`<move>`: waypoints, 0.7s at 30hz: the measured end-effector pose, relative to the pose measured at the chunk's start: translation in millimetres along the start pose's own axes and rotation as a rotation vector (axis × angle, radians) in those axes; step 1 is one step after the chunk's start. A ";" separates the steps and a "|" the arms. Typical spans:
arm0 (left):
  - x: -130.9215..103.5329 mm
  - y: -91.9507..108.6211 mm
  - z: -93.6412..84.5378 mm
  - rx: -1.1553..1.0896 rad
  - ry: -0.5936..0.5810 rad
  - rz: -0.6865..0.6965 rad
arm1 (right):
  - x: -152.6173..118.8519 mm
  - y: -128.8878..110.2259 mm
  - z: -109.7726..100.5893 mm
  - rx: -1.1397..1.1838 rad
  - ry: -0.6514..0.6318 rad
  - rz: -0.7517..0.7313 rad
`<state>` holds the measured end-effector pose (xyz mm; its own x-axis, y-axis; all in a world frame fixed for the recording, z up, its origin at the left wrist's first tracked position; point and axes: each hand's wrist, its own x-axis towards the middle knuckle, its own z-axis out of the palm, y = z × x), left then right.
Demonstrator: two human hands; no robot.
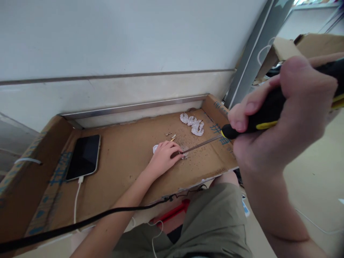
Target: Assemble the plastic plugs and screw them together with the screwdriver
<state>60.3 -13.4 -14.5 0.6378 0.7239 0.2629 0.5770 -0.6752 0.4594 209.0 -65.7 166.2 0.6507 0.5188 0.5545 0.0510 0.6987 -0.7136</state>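
My right hand [285, 111] is wrapped round the black and yellow handle of a screwdriver [202, 143], raised at the right. Its long metal shaft slants down to the left and ends at my left fingertips. My left hand [167, 156] rests low on the cardboard, its fingers closed at a small clear plastic piece [185, 154] by the screwdriver tip. A white round part [155, 148] shows partly behind my left hand. Small metal pieces [173, 137] lie just beyond the fingers. Several clear plastic parts with metal pins [197, 127] sit in a cluster farther back.
A cardboard-lined tray [115, 154] with raised sides bears the parts and many tiny dark bits. At its left lies a phone [84, 157] with a white cable [77, 197]. A black cord [107, 214] crosses the front edge. A wall stands behind.
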 end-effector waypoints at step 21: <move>-0.1 1.5 -1.2 0.006 0.037 0.051 | 1.2 8.8 6.8 0.024 -0.068 -0.083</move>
<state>60.5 -14.3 -12.8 0.6471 0.6932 0.3174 0.5471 -0.7122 0.4399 205.1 -55.5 163.5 0.5921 0.4898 0.6399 0.0841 0.7521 -0.6536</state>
